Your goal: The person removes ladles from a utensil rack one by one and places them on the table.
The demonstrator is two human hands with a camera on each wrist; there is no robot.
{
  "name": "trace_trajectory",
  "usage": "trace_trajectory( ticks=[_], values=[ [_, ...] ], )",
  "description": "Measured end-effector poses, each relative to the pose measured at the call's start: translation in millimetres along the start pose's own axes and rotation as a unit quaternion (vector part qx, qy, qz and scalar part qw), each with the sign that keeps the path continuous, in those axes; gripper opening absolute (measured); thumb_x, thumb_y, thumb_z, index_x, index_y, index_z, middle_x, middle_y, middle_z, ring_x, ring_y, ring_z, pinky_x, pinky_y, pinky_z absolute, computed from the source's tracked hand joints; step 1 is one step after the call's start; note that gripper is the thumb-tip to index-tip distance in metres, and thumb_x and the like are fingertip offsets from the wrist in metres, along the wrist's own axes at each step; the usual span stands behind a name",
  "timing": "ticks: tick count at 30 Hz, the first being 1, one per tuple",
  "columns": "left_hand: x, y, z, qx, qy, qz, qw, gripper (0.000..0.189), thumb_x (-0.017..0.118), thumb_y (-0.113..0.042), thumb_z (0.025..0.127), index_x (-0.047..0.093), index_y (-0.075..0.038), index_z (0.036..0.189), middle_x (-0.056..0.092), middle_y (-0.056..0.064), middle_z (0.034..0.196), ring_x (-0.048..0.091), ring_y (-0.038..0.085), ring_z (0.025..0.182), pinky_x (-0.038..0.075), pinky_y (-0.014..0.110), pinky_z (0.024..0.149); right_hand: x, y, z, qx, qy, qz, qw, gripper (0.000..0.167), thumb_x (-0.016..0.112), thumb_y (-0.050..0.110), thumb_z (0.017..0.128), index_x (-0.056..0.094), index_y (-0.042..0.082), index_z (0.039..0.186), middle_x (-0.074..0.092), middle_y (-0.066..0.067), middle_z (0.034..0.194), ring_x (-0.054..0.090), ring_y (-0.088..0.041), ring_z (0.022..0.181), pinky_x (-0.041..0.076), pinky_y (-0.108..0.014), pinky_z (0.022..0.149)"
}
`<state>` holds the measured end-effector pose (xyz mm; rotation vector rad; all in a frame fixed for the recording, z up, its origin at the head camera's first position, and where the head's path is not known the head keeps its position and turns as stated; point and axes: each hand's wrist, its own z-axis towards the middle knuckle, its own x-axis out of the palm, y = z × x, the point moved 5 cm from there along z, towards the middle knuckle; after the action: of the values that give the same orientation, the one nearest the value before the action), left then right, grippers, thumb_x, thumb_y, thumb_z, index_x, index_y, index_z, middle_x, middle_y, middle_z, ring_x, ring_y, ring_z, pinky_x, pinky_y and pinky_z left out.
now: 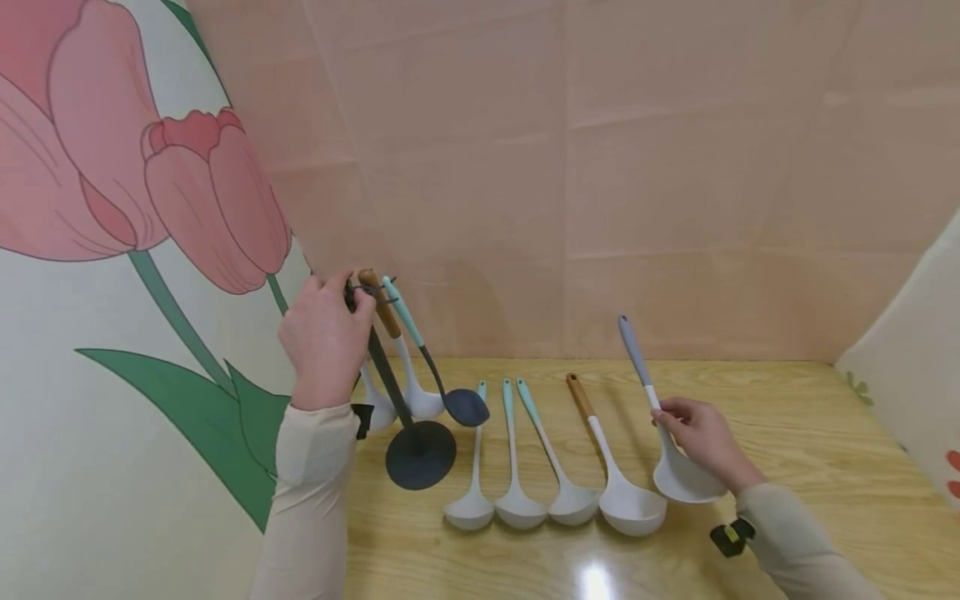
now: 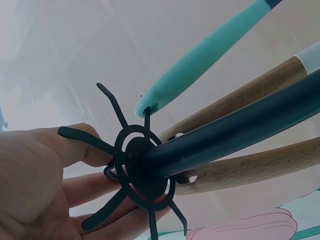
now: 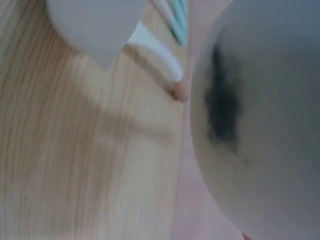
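My left hand grips the top of a black utensil stand, fingers and thumb around its hook ring. From the hooks hang a teal-handled ladle with a dark bowl and two wooden-handled ladles, one with a white bowl; the other is partly behind the pole. At the right, my right hand pinches the white neck of a ladle with a grey-blue handle, raised and tilted. Its bowl, dark-smudged, fills the right side of the right wrist view, where the fingers are mostly hidden.
On the wooden table lie three white ladles with teal handles and a white ladle with a wooden handle, side by side. A pink cloth wall closes the back. The left wall bears painted tulips.
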<state>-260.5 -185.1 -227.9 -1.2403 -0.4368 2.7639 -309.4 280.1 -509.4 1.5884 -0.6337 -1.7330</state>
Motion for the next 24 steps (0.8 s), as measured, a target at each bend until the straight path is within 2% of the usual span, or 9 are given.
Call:
trace_trajectory(
  ticks=[5, 12, 19, 24],
  values=[
    [-0.7, -1.0, -0.2, 0.002, 0.0, -0.002, 1.0, 0.034, 0.056, -0.022, 0.097, 0.071, -0.007, 0.123, 0.068, 0.018, 0.1, 0.064, 0.037, 0.073, 0.052, 0.051, 0.06, -1.2, -16.4, 1.4, 0.013, 0.011, -0.013, 0.9998, 0.037, 0.058, 0.024, 0.102, 0.065, -0.008, 0.12, 0.074, -0.013, 0.098, 0.063, -0.019, 0.083, 0.051, -0.027, 0.061],
    [-0.5, -0.5, -0.4, -0.003, 0.006, -0.001, 1.0, 0.034, 0.056, -0.022, 0.097, 0.071, -0.007, 0.123, 0.067, 0.018, 0.1, 0.062, 0.036, 0.072, 0.052, 0.049, 0.059, 7.2, -33.7, -0.3, 0.031, 0.04, -0.021, 0.9985, 0.033, 0.061, 0.022, 0.1, 0.069, -0.007, 0.113, 0.073, -0.011, 0.092, 0.058, -0.016, 0.074, 0.048, -0.028, 0.057],
    [1.0, -0.3, 0.3, -0.004, 0.013, 0.0, 0.9999, 0.034, 0.057, -0.022, 0.097, 0.071, -0.007, 0.124, 0.067, 0.017, 0.098, 0.061, 0.034, 0.07, 0.051, 0.048, 0.059, 14.7, -52.2, -3.7, 0.062, 0.075, -0.048, 0.994, 0.034, 0.059, 0.023, 0.101, 0.07, -0.007, 0.113, 0.073, -0.013, 0.098, 0.063, -0.023, 0.087, 0.049, -0.033, 0.068],
    [-0.3, -1.0, 1.1, 0.006, 0.008, 0.008, 0.9999, 0.032, 0.057, -0.021, 0.097, 0.072, -0.006, 0.121, 0.066, 0.015, 0.092, 0.06, 0.033, 0.068, 0.051, 0.047, 0.058, 17.8, -63.7, -5.9, 0.09, 0.085, -0.047, 0.9912, 0.04, 0.058, 0.027, 0.101, 0.067, -0.009, 0.117, 0.069, -0.023, 0.11, 0.063, -0.029, 0.096, 0.051, -0.037, 0.073]
  ],
)
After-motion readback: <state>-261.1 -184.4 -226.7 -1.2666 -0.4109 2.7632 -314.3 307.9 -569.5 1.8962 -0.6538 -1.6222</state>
